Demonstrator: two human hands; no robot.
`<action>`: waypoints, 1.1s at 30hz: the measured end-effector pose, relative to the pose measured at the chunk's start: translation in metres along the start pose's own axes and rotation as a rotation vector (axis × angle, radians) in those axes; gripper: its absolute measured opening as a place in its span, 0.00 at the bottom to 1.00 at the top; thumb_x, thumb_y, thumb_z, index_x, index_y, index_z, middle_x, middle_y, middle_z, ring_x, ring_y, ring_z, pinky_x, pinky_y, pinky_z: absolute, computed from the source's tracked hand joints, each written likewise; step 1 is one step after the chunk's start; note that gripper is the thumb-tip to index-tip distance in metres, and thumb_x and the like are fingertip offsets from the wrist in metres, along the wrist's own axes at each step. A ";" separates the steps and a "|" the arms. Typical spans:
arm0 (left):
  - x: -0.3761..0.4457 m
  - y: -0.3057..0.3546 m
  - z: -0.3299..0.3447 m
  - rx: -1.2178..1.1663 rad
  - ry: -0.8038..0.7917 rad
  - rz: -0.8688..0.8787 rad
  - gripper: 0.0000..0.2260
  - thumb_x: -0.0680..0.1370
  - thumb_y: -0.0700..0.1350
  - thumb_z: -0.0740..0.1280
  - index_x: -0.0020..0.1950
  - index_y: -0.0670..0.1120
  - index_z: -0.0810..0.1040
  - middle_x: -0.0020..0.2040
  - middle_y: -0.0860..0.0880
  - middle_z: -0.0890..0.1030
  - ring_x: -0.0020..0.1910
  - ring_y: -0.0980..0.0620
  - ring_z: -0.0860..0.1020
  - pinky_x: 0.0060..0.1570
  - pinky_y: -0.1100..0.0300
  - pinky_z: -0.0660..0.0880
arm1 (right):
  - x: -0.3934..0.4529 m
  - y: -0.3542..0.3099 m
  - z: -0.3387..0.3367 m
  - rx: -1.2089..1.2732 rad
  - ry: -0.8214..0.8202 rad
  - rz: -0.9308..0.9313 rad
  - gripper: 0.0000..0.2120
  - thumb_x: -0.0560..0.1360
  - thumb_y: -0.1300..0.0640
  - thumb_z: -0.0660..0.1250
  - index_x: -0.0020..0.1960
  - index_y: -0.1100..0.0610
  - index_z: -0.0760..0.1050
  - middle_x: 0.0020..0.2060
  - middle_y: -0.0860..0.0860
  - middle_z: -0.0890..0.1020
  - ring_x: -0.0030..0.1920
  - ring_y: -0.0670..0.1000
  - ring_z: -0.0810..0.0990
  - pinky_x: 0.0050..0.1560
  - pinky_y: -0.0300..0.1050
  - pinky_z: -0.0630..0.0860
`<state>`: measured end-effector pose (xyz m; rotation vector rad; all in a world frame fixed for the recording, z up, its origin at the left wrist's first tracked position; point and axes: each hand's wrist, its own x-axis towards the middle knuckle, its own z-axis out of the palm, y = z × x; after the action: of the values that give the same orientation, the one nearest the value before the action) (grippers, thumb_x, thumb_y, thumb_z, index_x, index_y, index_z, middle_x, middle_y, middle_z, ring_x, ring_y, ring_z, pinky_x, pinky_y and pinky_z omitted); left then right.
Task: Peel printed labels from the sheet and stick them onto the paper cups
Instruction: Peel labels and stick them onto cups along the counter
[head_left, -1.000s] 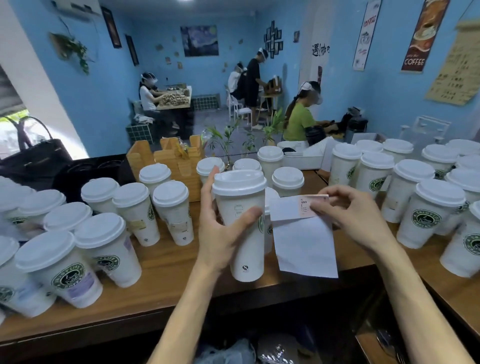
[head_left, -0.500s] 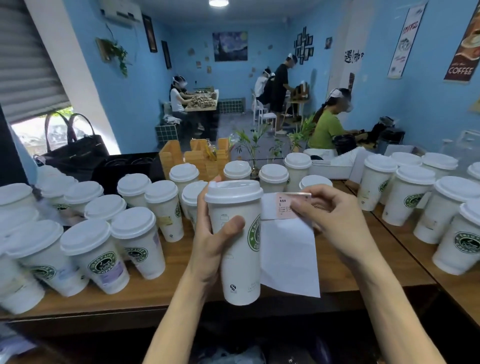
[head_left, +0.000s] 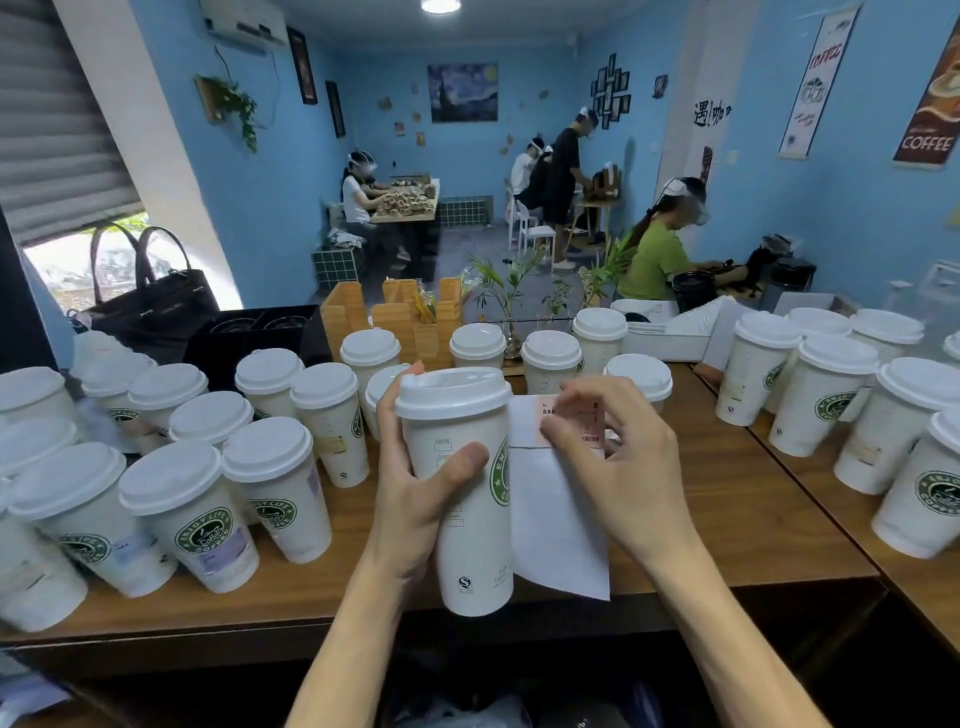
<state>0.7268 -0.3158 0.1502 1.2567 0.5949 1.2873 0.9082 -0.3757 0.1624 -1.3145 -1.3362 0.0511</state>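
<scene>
While the left hand keeps gripping the lidded paper cup, the right hand, at its three o'clock, has shifted to pinching the pink label atop the backing sheet: peeling looks imminent.

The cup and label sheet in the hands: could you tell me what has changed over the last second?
The left hand has lifted the cup off the counter and toward the camera. The right hand has moved its fingers onto the pink label at the top of the sheet. Both hands keep their holds; the other cups stay put.
</scene>
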 end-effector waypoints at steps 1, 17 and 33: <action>0.000 0.000 0.000 -0.003 0.002 0.003 0.53 0.55 0.63 0.85 0.76 0.56 0.65 0.66 0.45 0.80 0.62 0.42 0.82 0.53 0.48 0.82 | -0.002 0.002 0.002 -0.030 0.005 -0.022 0.10 0.74 0.59 0.78 0.53 0.50 0.82 0.54 0.42 0.80 0.58 0.42 0.79 0.54 0.37 0.75; -0.001 -0.003 -0.003 0.003 -0.043 0.033 0.47 0.56 0.63 0.85 0.73 0.64 0.69 0.70 0.44 0.78 0.67 0.40 0.78 0.63 0.37 0.77 | -0.018 -0.014 0.014 -0.073 0.081 0.117 0.21 0.72 0.47 0.79 0.62 0.48 0.78 0.55 0.39 0.83 0.57 0.41 0.81 0.59 0.41 0.77; -0.007 -0.003 -0.002 0.007 -0.096 0.018 0.44 0.54 0.64 0.85 0.68 0.69 0.72 0.69 0.45 0.79 0.65 0.41 0.80 0.57 0.45 0.80 | -0.022 -0.011 0.016 -0.059 0.280 -0.070 0.03 0.74 0.60 0.77 0.48 0.54 0.88 0.47 0.43 0.87 0.51 0.39 0.85 0.53 0.38 0.80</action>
<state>0.7244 -0.3211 0.1448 1.3241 0.5207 1.2340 0.8828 -0.3837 0.1506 -1.2714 -1.1502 -0.2152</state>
